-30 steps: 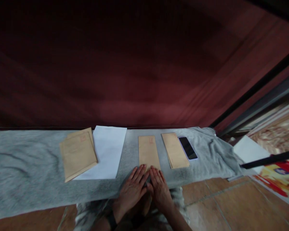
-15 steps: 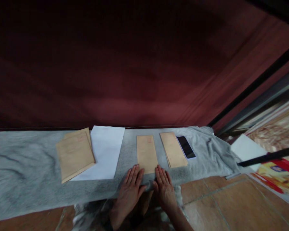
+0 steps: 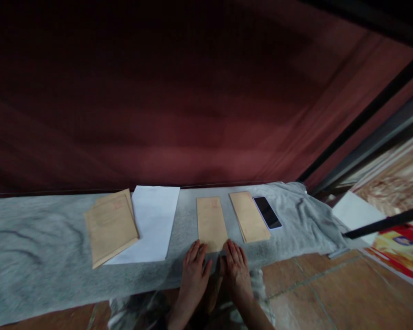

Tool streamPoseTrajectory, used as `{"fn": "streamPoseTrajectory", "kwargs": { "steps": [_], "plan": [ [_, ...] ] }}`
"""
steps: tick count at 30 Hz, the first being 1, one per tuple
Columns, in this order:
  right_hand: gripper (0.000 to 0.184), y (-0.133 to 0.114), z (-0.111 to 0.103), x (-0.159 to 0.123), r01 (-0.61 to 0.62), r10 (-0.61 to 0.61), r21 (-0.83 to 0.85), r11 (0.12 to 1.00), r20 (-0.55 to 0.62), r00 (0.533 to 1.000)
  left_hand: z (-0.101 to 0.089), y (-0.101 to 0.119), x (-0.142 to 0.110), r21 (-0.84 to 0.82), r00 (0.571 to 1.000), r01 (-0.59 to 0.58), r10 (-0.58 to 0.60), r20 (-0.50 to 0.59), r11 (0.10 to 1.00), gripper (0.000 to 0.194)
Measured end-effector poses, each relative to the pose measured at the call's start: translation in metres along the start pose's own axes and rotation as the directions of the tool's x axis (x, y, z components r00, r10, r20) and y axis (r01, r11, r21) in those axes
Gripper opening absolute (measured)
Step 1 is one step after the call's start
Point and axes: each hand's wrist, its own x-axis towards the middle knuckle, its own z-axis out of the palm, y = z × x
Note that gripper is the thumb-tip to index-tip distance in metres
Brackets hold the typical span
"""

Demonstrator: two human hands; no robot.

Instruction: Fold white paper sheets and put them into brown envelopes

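A brown paper envelope (image 3: 211, 222) with a red printed mark near its top lies flat on the grey cloth. My left hand (image 3: 194, 270) rests at its lower left corner, fingers stretched out and slightly bent. At the lower right corner is my right hand (image 3: 237, 268), with its fingers extended and the tips on or beside the paper edge. Neither hand grasps anything I can see. To the right lies a small stack of brown envelopes (image 3: 249, 217). Farther left, a pile of larger-looking brown envelopes (image 3: 112, 227) overlaps white paper sheets (image 3: 154, 224).
A phone (image 3: 267, 212) lies beside the right-hand stack. The grey cloth (image 3: 37, 256) covers a long narrow surface, backed by a dark red panel (image 3: 192, 114). Tiled floor (image 3: 296, 293), a black bar (image 3: 388, 224) and a red-and-yellow package (image 3: 402, 252) are at the right.
My hands have moved apart from the middle of the envelope's bottom edge to its two lower corners, and the left fingers now bend a little more. The camera view has shifted slightly.
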Motion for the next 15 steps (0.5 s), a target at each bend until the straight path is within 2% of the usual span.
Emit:
{"fn": "streamPoseTrajectory", "kwargs": {
  "steps": [3, 7, 10, 13, 15],
  "plan": [
    [0.054, -0.001, 0.000, 0.001, -0.003, 0.003, 0.003, 1.000, -0.002, 1.000, 0.002, -0.003, 0.010, -0.253, 0.992, 0.119, -0.127, -0.016, 0.960, 0.042],
    [0.057, -0.004, -0.002, 0.005, -0.038, 0.038, 0.016, 0.999, -0.004, 0.999, 0.005, -0.005, 0.025, -0.553, 0.959, 0.250, -0.281, 0.030, 0.795, 0.044],
    [0.056, -0.005, -0.004, 0.014, -0.077, 0.076, 0.022, 0.997, 0.021, 0.997, 0.003, 0.004, 0.034, -0.636, 0.941, 0.312, -0.324, 0.103, 0.706, 0.046],
    [0.050, -0.003, -0.007, 0.028, -0.147, 0.146, 0.033, 0.989, 0.050, 0.988, -0.006, 0.026, 0.041, -0.636, 0.939, 0.332, -0.308, 0.153, 0.696, 0.044],
    [0.045, 0.001, -0.013, 0.039, -0.207, 0.202, 0.077, 0.975, 0.066, 0.977, -0.014, 0.041, 0.045, -0.649, 0.949, 0.313, -0.258, 0.183, 0.693, 0.044]
  ]
}}
